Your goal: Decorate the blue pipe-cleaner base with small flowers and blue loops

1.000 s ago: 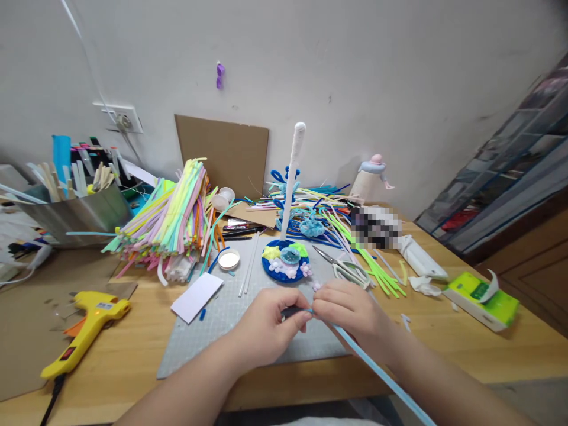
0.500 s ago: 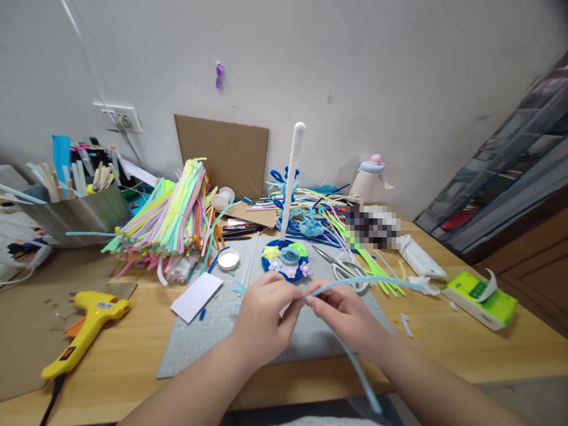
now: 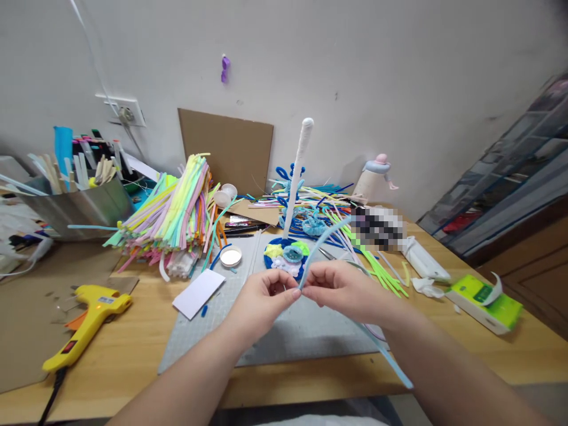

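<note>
The bend of the light blue pipe cleaner (image 3: pixel 317 247) is hidden where your left hand (image 3: pixel 261 296) and right hand (image 3: pixel 341 287) meet, and the right hand covers part of its near run. Both hover above the cutting mat (image 3: pixel 199 337) on the table (image 3: pixel 119 355), each grip pinched tight on the light blue pipe cleaner

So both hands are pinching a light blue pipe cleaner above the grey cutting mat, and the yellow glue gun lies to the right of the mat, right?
Almost. The head view shows the yellow glue gun left of the grey cutting mat, not right. The left hand and right hand do pinch the light blue pipe cleaner above it.
</note>
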`<state>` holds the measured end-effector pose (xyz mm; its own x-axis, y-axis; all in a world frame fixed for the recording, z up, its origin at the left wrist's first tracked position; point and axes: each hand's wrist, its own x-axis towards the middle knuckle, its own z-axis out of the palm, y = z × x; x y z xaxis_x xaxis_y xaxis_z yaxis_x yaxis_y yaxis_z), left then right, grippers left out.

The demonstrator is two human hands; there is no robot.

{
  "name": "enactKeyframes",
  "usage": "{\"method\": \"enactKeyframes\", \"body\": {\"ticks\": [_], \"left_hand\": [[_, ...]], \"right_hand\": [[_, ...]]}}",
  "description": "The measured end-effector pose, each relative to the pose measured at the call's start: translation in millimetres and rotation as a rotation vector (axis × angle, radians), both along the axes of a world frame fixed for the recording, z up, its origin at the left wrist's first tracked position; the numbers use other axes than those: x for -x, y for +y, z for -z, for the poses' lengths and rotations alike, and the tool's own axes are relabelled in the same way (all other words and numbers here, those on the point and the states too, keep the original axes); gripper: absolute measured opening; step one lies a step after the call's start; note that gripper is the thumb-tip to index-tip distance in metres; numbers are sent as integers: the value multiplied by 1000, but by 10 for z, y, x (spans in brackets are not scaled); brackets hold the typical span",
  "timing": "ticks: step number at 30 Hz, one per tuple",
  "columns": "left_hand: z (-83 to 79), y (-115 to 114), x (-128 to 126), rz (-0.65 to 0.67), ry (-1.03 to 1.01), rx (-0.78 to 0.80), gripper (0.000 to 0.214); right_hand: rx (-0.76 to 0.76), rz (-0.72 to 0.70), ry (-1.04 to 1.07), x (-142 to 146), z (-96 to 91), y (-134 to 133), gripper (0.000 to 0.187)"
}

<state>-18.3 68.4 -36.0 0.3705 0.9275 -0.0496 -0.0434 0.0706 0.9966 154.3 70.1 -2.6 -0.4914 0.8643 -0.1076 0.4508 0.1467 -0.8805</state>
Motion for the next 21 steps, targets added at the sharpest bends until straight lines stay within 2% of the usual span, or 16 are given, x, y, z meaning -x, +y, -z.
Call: {"method": "enactKeyframes", "body": {"ticks": [3,6,10,14,21], "left_hand": [[-26,-5,5,21,-54,91,23],[-15,-7,8,49,-161,185,25],[8,2,25,59,-280,285,27],[12,18,37,38,-316,303,26],[92,78,28,-78,-417,388,22]], "right_hand": [[-22,-42,-48,-3,-95,13,17],[13,-17,-12,5,-106,6,17],[98,56,149,64,-1,-48,23],[138,172,303,150,119,-117,28],[37,292,385,265,368,-59,24]]}}
